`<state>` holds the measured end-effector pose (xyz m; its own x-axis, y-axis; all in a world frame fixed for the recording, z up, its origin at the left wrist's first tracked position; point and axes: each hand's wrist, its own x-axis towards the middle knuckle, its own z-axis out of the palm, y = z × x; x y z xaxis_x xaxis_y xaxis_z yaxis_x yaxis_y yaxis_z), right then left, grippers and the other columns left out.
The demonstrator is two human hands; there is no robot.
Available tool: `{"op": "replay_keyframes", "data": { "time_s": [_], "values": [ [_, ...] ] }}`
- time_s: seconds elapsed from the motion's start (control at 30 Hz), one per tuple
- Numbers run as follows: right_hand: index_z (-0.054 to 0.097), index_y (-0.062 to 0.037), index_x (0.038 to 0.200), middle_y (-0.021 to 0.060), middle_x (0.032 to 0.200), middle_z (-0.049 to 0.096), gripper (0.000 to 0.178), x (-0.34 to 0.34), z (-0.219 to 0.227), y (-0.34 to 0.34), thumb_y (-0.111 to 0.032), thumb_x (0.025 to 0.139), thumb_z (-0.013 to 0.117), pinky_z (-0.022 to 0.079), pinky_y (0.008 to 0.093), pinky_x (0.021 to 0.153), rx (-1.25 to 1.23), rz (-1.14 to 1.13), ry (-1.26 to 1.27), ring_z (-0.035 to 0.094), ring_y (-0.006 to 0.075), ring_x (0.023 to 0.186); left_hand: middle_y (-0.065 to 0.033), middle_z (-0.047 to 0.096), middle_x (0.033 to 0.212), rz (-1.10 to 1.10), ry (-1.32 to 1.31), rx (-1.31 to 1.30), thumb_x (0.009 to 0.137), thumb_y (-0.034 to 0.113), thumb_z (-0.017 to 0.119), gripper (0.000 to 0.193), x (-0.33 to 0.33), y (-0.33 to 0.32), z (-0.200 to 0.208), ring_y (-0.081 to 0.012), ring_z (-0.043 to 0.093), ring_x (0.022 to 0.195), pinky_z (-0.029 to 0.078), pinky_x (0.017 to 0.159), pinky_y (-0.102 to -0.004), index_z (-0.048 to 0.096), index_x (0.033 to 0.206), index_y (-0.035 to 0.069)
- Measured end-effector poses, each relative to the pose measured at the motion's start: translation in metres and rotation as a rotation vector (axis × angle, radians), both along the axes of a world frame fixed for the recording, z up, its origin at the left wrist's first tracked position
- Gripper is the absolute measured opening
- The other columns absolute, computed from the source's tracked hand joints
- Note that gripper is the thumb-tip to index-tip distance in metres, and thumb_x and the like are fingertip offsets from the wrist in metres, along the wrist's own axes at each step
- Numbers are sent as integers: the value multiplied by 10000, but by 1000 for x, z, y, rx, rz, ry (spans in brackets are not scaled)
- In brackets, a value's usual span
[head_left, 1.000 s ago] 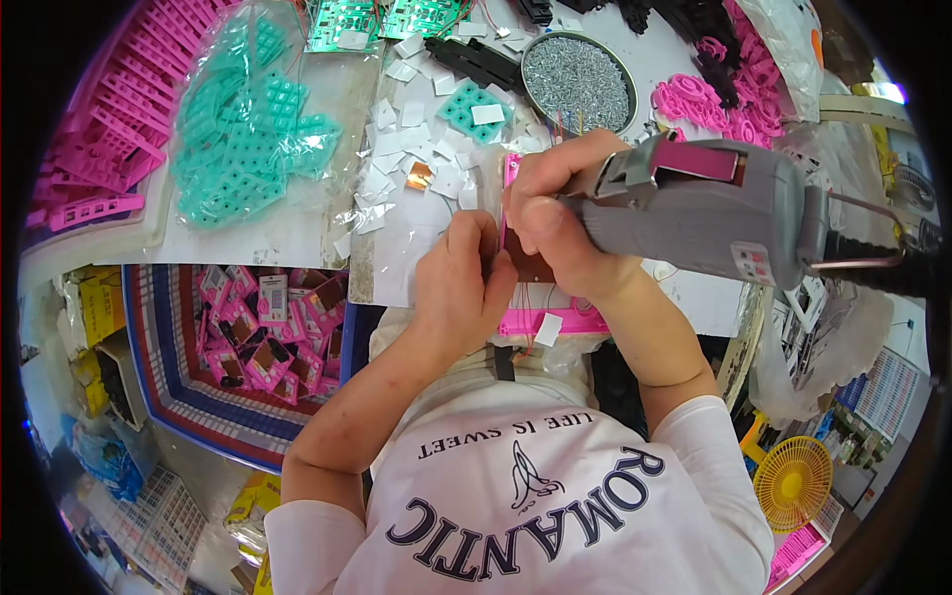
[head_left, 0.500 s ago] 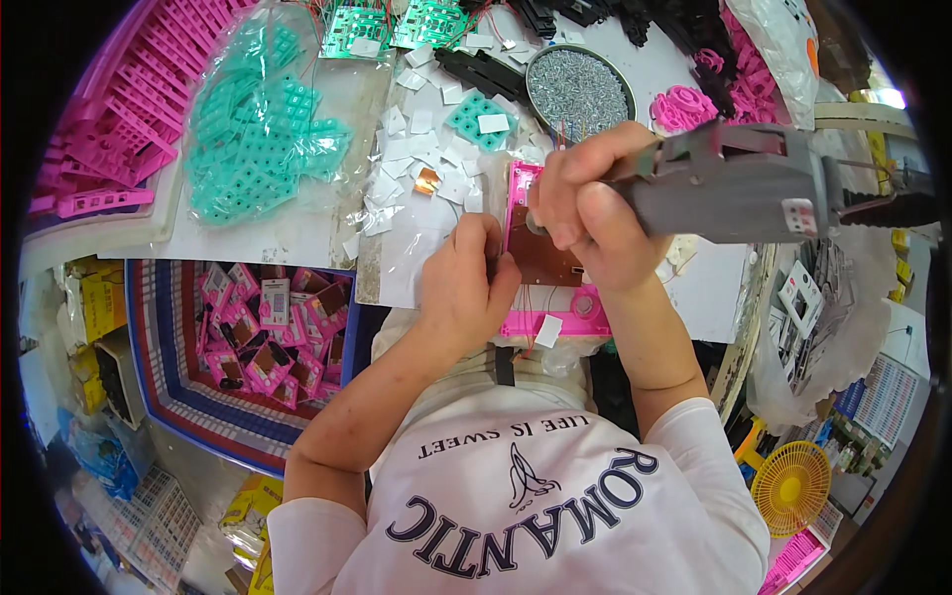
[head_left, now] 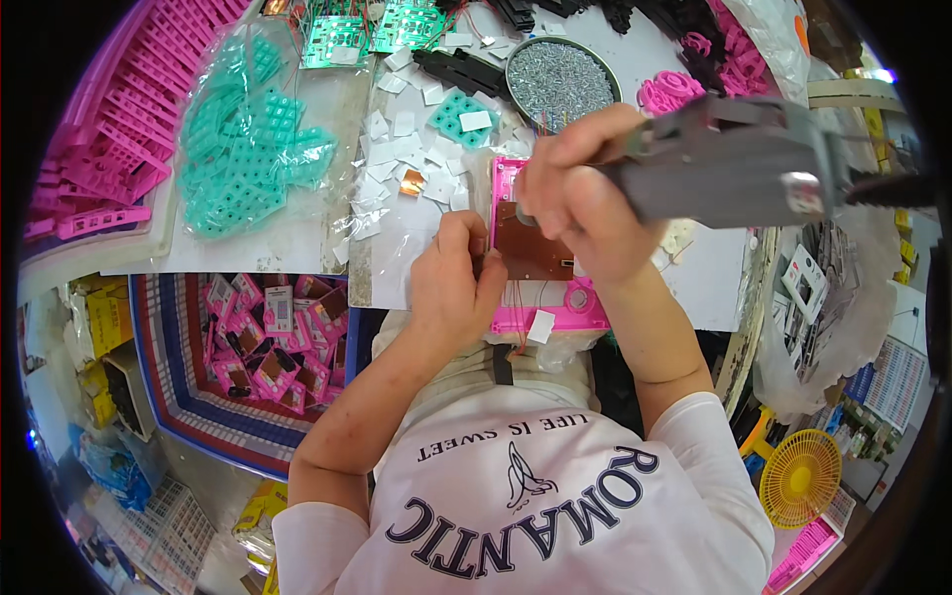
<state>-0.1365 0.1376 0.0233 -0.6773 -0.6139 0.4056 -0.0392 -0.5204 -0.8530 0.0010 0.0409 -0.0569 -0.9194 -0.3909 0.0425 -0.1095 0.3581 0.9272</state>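
Note:
My right hand [head_left: 595, 198] is wrapped around a grey electric screwdriver [head_left: 734, 164], whose body points out to the right. It is held over a brown circuit board [head_left: 531, 248] seated in a pink plastic case [head_left: 504, 178]. The screwdriver's tip is hidden behind my fingers. At the left edge of the board, my left hand [head_left: 451, 278] is closed, thumb against fingers; whatever it pinches cannot be made out. Thin wires run from the board toward another pink case part [head_left: 565, 315] near my lap, with a white square [head_left: 540, 327] on it.
A round tray of small screws [head_left: 560, 84] stands beyond the case. White squares [head_left: 407, 149] and bagged teal keypads [head_left: 253, 139] lie left of it. Green circuit boards [head_left: 407, 25] are at the back. A blue-rimmed bin [head_left: 169, 377] at lower left holds pink units [head_left: 278, 372].
The whole view has shifted slightly to the left over the table. My hands keep nearly the same hold, and the screwdriver's body has tilted a little.

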Motion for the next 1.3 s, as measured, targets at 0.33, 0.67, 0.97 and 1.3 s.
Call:
{"op": "replay_keyframes", "data": {
  "time_s": [0.33, 0.67, 0.97, 1.3],
  "values": [
    [508, 16, 1045, 64, 681, 560, 188, 3, -8, -9, -106, 961, 624, 448, 308, 526, 164, -26, 112, 472, 104, 519, -135, 584, 802, 11, 22, 4, 859, 66, 629, 283, -1, 1, 0, -383, 596, 661, 466, 592, -480, 473, 1094, 51],
    [505, -38, 1086, 58, 653, 543, 196, 0, -3, -1, -149, 976, 624, 420, 289, 522, 112, 28, 104, 471, 108, 524, -123, 577, 790, 8, 24, 26, 864, 51, 627, 299, -2, 0, -1, -349, 602, 643, 461, 581, -457, 452, 1106, 51],
    [498, -20, 1075, 56, 660, 541, 207, 2, -6, -4, -146, 978, 630, 439, 298, 537, 121, -21, 136, 482, 110, 535, -108, 567, 765, 17, 38, -5, 871, 50, 643, 298, -3, 1, -3, -329, 589, 602, 454, 554, -440, 438, 1086, 47],
    [493, -2, 1063, 75, 708, 568, 214, 3, -7, -8, -131, 978, 640, 468, 306, 542, 92, 29, 155, 485, 105, 535, -131, 563, 679, -2, 10, -4, 924, 87, 645, 268, -14, -4, 2, -365, 591, 593, 444, 546, -465, 431, 1081, 53]
  ]
}}
